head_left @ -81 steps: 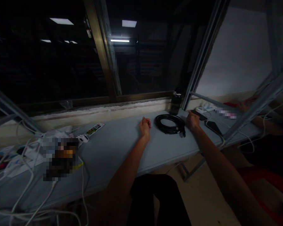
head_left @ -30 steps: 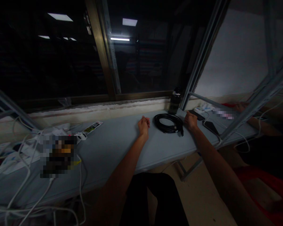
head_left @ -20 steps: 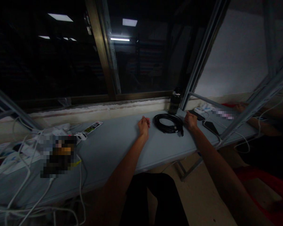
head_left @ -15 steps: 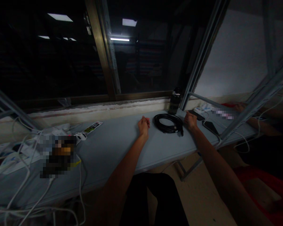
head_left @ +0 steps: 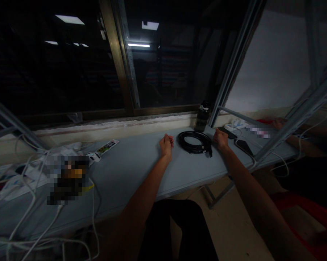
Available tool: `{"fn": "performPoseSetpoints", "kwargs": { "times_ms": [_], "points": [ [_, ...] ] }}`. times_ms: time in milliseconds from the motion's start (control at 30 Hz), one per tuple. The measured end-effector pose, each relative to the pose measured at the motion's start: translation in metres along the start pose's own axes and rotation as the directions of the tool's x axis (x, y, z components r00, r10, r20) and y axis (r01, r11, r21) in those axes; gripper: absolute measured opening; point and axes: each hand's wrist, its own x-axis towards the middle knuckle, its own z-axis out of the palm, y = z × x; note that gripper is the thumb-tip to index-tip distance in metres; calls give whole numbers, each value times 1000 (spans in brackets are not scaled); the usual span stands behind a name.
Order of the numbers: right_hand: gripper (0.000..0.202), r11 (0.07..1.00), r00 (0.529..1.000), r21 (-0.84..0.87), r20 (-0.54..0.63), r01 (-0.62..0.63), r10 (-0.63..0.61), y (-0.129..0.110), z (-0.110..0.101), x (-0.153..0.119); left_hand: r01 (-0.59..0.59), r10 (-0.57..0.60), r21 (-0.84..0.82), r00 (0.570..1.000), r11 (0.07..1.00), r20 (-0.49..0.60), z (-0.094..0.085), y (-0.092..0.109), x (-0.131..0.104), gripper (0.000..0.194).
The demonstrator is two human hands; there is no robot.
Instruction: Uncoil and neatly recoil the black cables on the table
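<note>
A coiled black cable (head_left: 189, 148) lies on the grey tabletop, with its plug ends at the coil's right front. To the left of the coil my left hand (head_left: 166, 143) rests on the table, fingers curled in and nothing showing in them. My right hand (head_left: 220, 139) is closed in a fist just past the coil's right side, also with nothing visible in it. Behind the coil, near the window, stands a dark bottle (head_left: 202, 117) upright.
White cables and power strips (head_left: 22, 183) crowd the table's left end, beside a blurred-out object (head_left: 68, 181). A printed packet (head_left: 108, 145) lies behind them. Right of my hand are a black phone-like slab (head_left: 244, 147) and a metal frame post (head_left: 285, 125). Another person's arm (head_left: 296, 143) is beyond it.
</note>
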Motion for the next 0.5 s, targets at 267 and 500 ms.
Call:
{"fn": "performPoseSetpoints", "kwargs": {
  "times_ms": [267, 500],
  "points": [
    [68, 1000, 1000, -31, -3, 5, -5, 4, -1, 2, -6, 6, -2, 1000, 1000, 13, -1, -1, -1, 51],
    [65, 1000, 1000, -22, -1, 14, -14, 2, 0, 1, -1, 1, 5, 1000, 1000, 2, 0, -3, 1, 52]
  ]
}}
